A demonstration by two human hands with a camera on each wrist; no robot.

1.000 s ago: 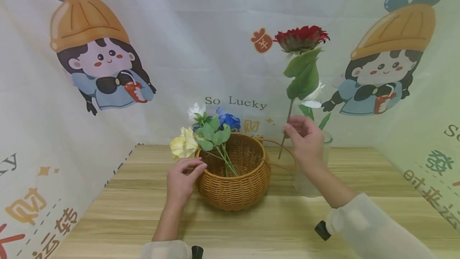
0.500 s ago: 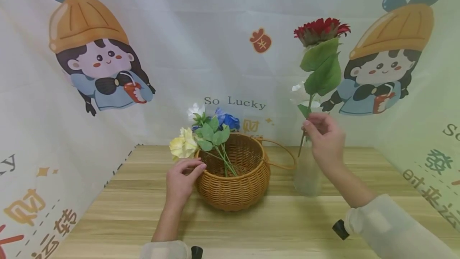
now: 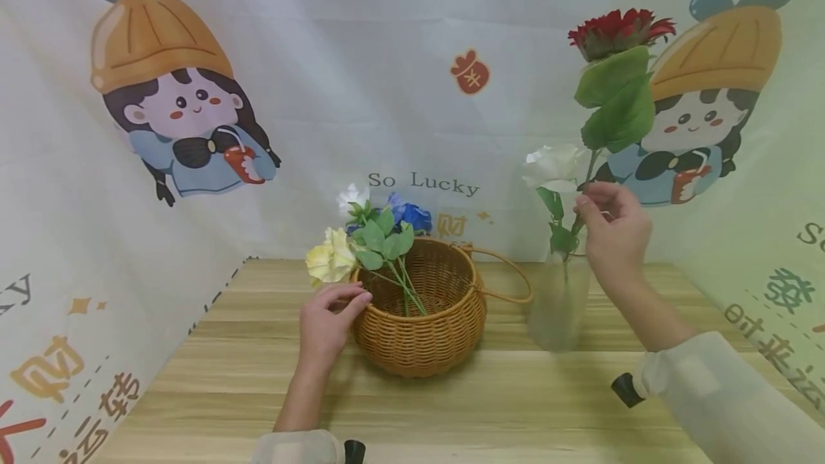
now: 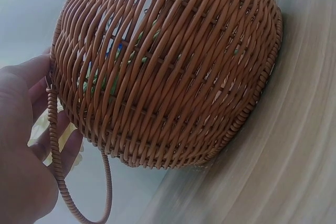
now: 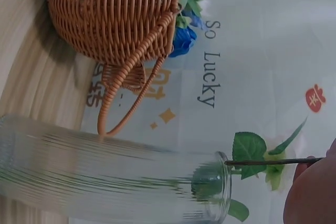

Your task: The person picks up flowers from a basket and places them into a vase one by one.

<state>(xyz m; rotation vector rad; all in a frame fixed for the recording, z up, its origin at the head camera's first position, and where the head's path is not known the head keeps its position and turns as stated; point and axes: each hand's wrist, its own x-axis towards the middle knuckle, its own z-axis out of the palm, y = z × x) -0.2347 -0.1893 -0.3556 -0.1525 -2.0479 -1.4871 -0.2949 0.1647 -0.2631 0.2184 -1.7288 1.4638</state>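
In the head view, my right hand (image 3: pixel 619 235) pinches the stem of a red artificial flower (image 3: pixel 621 34) with big green leaves, held upright above the clear ribbed vase (image 3: pixel 559 306). The right wrist view has the stem's lower end at the vase's rim (image 5: pixel 224 182); whether it is inside I cannot tell. A white rose (image 3: pixel 556 167) stands in that vase. My left hand (image 3: pixel 327 324) holds the rim of the brown wicker basket (image 3: pixel 419 346), thumb and fingers at its edge. Over the basket's back left rim lean a yellow flower (image 3: pixel 330 256), a blue one (image 3: pixel 415 217) and a white one (image 3: pixel 353 199).
The basket's looped handle (image 3: pixel 515 298) sticks out toward the vase. Another handle loop (image 4: pixel 107 192) hangs by my left hand. Basket and vase stand on a wood-grain table (image 3: pixel 451 417), before a printed cloth backdrop (image 3: pixel 361 56).
My right hand has carried the red flower rightward and slightly up, from beside the basket handle to the vase mouth. My left hand and the basket have stayed in place.
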